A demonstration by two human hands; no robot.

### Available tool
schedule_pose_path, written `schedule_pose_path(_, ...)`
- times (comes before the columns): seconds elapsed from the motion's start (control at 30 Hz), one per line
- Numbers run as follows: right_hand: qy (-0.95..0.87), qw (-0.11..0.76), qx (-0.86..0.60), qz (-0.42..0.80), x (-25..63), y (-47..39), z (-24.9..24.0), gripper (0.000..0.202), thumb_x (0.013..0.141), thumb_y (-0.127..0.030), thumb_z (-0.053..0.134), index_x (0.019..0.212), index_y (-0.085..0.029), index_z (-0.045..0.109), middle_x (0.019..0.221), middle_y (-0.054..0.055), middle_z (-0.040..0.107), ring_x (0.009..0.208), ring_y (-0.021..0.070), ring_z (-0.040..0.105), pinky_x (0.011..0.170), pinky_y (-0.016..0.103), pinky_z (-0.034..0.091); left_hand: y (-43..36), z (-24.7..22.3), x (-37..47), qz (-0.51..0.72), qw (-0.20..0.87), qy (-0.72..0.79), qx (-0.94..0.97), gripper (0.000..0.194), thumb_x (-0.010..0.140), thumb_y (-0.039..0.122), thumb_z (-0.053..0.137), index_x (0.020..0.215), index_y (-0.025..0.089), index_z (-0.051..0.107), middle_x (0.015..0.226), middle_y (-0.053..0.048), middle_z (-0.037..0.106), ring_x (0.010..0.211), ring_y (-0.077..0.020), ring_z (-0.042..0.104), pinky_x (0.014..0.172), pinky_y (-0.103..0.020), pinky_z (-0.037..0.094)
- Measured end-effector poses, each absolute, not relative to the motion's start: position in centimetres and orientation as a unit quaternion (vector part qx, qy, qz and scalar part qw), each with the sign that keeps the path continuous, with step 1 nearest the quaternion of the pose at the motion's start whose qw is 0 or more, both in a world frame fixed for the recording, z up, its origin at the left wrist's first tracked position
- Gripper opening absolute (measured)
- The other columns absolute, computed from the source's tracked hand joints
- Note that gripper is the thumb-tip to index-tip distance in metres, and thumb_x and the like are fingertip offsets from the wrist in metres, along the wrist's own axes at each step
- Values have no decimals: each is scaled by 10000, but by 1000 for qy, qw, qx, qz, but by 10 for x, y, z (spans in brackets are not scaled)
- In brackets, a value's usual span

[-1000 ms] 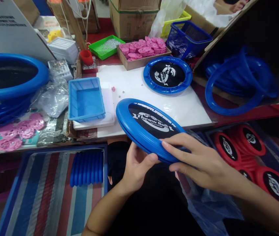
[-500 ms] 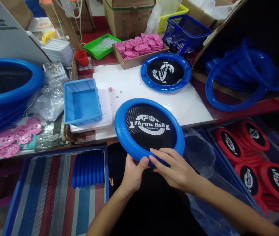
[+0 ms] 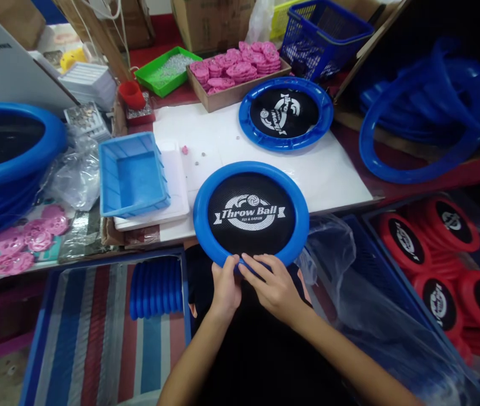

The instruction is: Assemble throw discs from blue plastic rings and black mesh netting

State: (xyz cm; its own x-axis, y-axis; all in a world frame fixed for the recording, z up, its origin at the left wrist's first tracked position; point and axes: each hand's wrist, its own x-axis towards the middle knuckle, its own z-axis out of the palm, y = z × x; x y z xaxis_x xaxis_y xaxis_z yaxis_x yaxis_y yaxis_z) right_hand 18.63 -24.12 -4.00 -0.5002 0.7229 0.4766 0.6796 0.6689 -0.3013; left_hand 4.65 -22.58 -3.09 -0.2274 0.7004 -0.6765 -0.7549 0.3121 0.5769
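Note:
A blue throw disc (image 3: 248,239) with a black mesh centre and white "Throw Ball" print is tilted toward me over the table's front edge. My left hand (image 3: 225,286) grips its near rim, thumb on top and the other fingers hidden. Beside it, my right hand (image 3: 274,286) holds the same rim with its fingers laid over the top. Beyond lies a blue ring frame with a printed black mesh (image 3: 284,115), flat on the white board (image 3: 218,121).
At left stand an empty-looking blue bin (image 3: 134,175) and stacked large blue discs (image 3: 12,135). Pink pieces fill a carton (image 3: 235,67) behind. Blue rings (image 3: 417,124) hang from a box at right, above red discs (image 3: 447,282). Blue discs (image 3: 155,288) stand in a lower-left crate.
The disc has turned slightly and its top now faces me more squarely. My right hand has shifted left along the rim, closer to my left hand. The camera view has moved a little.

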Motion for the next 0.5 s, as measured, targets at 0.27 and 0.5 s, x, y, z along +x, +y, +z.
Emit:
schedule_pose_path(0.27,-863,301,-403,48,187,-244,-63,537,972,-19,469,1409,-194,726,1416,101,753,1325,254,670,1124,477,565,-220,-47,50,594,584,549,-72,300,547,195,838,615,170,547,589,82,544,558,-60,506,583,-202,427)
schedule_pose_path(0.5,-846,324,-421,36,186,-256,-75,600,952,0,470,1474,-197,688,1408,104,755,1359,267,675,1160,499,562,-221,-55,54,578,581,564,-101,292,510,210,816,638,177,556,604,80,563,588,-69,548,629,-210,470)
